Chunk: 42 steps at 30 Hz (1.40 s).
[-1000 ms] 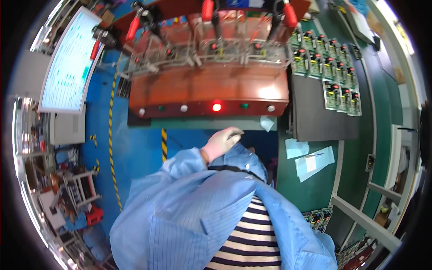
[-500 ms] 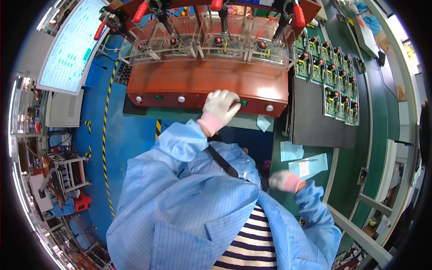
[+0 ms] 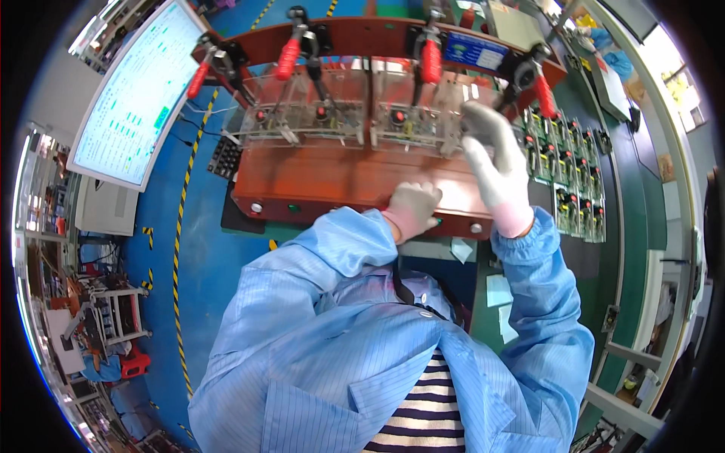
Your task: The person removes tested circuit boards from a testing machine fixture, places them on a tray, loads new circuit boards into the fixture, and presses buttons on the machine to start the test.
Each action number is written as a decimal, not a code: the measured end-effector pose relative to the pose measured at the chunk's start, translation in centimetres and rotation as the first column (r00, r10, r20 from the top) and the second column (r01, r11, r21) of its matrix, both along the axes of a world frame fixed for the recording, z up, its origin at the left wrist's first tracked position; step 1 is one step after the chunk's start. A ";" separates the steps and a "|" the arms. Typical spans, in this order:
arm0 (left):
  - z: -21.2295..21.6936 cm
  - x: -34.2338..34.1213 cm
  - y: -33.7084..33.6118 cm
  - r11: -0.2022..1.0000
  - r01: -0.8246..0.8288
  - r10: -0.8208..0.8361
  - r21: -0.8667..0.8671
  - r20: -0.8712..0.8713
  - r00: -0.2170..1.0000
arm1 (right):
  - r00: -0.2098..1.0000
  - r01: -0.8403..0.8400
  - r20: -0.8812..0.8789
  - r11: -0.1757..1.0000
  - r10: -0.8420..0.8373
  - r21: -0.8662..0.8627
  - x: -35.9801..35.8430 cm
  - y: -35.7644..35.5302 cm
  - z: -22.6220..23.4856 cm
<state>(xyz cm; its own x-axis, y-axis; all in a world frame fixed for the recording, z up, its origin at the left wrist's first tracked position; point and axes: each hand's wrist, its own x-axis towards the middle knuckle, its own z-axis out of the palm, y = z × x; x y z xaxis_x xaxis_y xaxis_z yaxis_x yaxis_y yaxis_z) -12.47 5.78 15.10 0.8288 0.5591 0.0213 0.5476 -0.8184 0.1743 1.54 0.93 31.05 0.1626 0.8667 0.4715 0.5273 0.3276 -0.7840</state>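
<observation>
The left hand, in a white glove with a pink cuff, lies at the front edge of the fixture. Its fingers are bunched and its thumb is beside a green button; whether they grip or press anything, I cannot tell. At 2 o'clock from it the right hand is raised at the fixture's right end, gloved alike, thumb and forefinger wide apart with nothing seen held between them; whether it touches the fixture is unclear.

The fixture stretches from 10 to 1 o'clock of the left hand: a long, glossy red-brown box, its front set with silver and green buttons, its back rail bearing black clamps with red handles. Clear covers stand along it, with red-centred dark parts beneath. A blue label is near 12 o'clock of the right hand.

The left hand hides the middle of the button row; the right covers much of the rightmost station, so its contents are hard to make out. Boards sit at 3 o'clock of the right hand on the green counter, some edges hidden by glove and sleeve. At 10 o'clock of the left hand, the monitor is too washed out to read.
</observation>
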 end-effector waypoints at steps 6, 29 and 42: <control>-1.3 -0.1 0.9 0.994 0.081 -0.072 -0.076 0.114 0.991 | 0.984 -0.055 0.174 0.982 0.024 0.179 -1.8 7.2 1.5; -1.7 -0.5 3.6 0.950 0.263 -0.219 -0.167 0.242 0.945 | 0.984 -0.088 -0.135 0.980 0.113 0.176 -1.9 8.7 -0.3; -1.5 0.2 2.6 0.940 0.115 -0.019 -0.321 0.287 0.958 | 0.996 -0.043 -0.064 0.967 0.060 0.251 -1.7 9.7 -1.2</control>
<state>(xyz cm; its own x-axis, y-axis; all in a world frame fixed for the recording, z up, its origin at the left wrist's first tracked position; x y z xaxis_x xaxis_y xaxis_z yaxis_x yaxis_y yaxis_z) -12.29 8.35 13.58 0.8524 0.5171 0.0778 0.3844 -0.7205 0.5771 -0.13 10.63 29.89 0.1614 0.7314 0.6626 0.4509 0.5425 -0.7088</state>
